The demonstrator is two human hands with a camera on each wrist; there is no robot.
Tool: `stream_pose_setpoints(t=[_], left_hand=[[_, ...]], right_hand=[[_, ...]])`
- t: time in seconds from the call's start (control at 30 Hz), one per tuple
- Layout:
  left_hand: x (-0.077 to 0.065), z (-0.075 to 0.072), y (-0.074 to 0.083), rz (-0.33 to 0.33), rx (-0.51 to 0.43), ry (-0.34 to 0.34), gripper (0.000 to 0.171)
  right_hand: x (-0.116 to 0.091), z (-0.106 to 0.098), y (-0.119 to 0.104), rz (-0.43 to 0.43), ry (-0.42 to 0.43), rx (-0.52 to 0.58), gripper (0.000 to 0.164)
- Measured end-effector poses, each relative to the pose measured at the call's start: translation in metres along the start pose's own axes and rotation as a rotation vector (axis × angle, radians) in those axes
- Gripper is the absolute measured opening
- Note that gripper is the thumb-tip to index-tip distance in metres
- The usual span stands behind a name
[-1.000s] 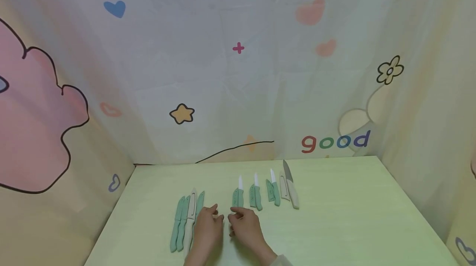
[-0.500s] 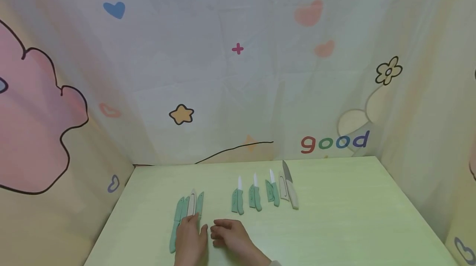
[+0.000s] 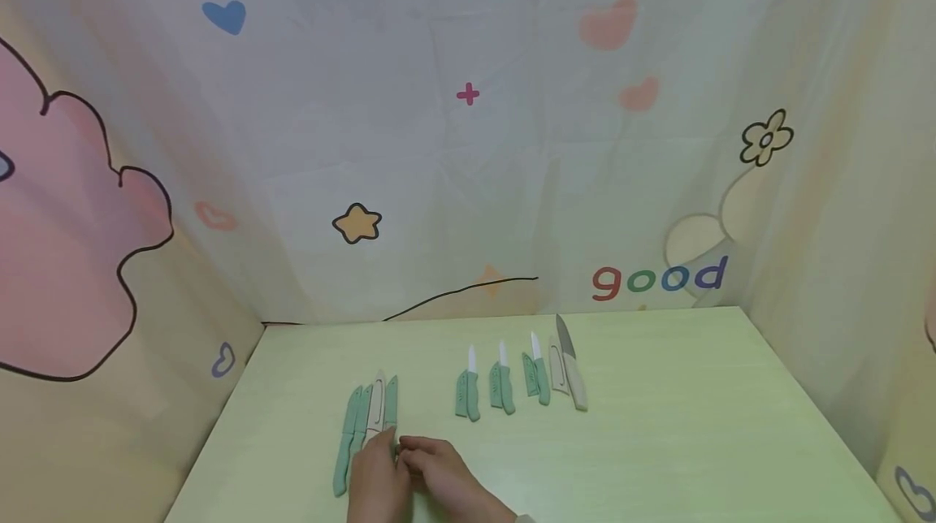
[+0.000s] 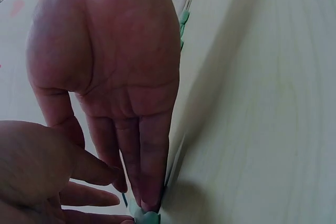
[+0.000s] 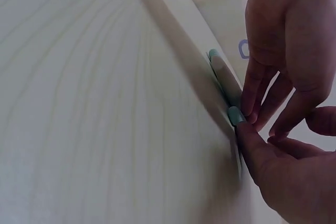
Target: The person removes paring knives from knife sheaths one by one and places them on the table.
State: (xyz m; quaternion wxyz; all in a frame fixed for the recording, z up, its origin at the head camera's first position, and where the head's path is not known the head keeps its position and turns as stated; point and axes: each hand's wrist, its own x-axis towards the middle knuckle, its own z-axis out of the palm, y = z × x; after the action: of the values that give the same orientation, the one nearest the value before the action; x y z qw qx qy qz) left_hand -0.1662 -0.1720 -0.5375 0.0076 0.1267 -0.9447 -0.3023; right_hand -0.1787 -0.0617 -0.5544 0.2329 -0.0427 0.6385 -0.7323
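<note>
A row of several sheathed knives lies at the left of the table, seen in the head view. Two green knives (image 3: 342, 458) lie at its left, beside a white knife (image 3: 376, 405) and a green knife (image 3: 391, 401) at the right end. My left hand (image 3: 380, 470) rests over the handles of the right part of the row, its fingers long and straight in the left wrist view. Close beside it, my right hand (image 3: 448, 474) has loosely bent fingers at the same handles. Fingertips touch a green handle end (image 5: 235, 114) in the right wrist view.
Right of the hands, several unsheathed knives lie beside their covers: green knives (image 3: 472, 401) with white blades and a larger white-handled knife (image 3: 574, 381) with a grey blade. The pale wood table (image 3: 680, 425) meets a printed curtain (image 3: 409, 133) at its back and sides.
Both hands have drawn back toward the person and shifted left, closing the gap between them. The rightmost green knife of the left row has moved slightly left, closer to the white one.
</note>
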Motion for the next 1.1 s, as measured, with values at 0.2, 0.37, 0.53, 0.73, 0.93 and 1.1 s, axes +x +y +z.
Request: stream_pose_setpoints(t=[0.2, 0.37, 0.53, 0.73, 0.93, 1.1], left_hand=[[-0.001, 0.000, 0.002, -0.019, -0.006, 0.004, 0.044], [-0.001, 0.001, 0.001, -0.020, -0.006, 0.020, 0.044], [0.002, 0.002, 0.001, -0.007, 0.000, 0.005, 0.043], [0.005, 0.004, 0.004, -0.029, -0.001, -0.012, 0.044], [0.008, 0.007, 0.006, -0.049, -0.008, -0.001, 0.045], [0.012, 0.009, 0.007, -0.058, -0.051, 0.014, 0.049]], right_hand=[[-0.001, -0.001, -0.004, -0.020, 0.016, -0.061, 0.040], [-0.002, -0.001, -0.007, -0.028, 0.057, -0.110, 0.040], [-0.001, -0.002, -0.006, -0.038, 0.068, -0.131, 0.040], [-0.001, -0.004, -0.003, -0.044, 0.062, -0.099, 0.039], [0.000, -0.009, -0.001, -0.052, 0.057, -0.054, 0.038], [0.001, -0.013, -0.001, -0.060, 0.072, -0.039, 0.038]])
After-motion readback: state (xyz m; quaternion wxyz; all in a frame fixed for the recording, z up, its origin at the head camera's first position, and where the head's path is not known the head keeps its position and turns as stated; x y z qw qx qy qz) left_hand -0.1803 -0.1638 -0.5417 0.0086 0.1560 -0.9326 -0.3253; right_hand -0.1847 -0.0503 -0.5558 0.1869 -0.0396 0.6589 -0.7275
